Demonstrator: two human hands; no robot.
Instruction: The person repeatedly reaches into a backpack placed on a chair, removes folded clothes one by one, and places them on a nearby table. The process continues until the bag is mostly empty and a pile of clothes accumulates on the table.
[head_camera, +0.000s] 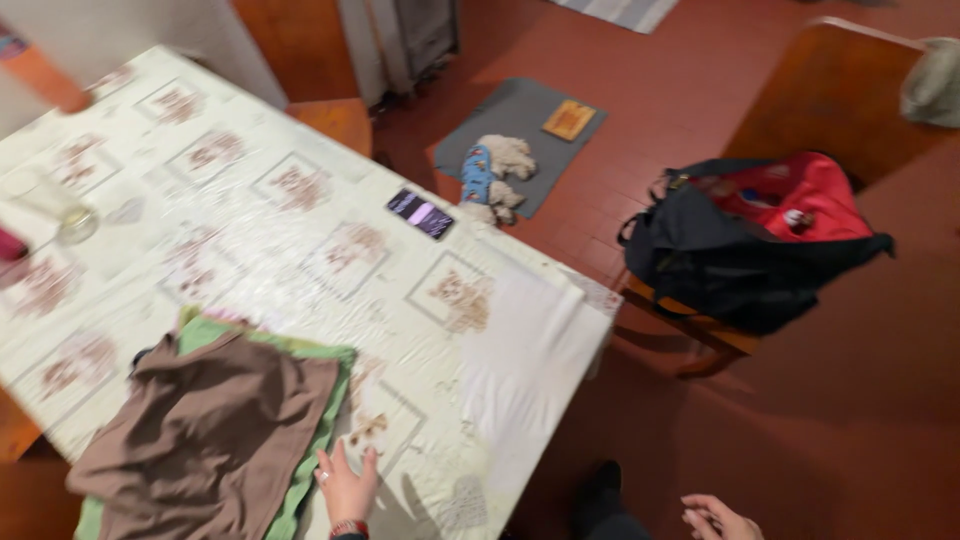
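On the table (300, 230) in front of you, the folding looks partly done: a brown cloth (205, 435) lies flattened on top of a green cloth (325, 430), the two stacked near the table's near-left edge, with green showing along the right side and at the top. The brown one seems smoothed but not yet squared up, so you likely have more folds or tidying left. Your left hand (347, 487) rests open, fingers spread, on the tablecloth just beside the green edge, holding nothing. Your right hand (718, 518) hangs off past the table over the red floor, loosely curled and empty as far as the blurred view shows. Further up the table sit a dark phone (420, 213) and a clear glass (62, 210), well apart from the stack. A black and red backpack (750, 240) rests on a chair to your right.
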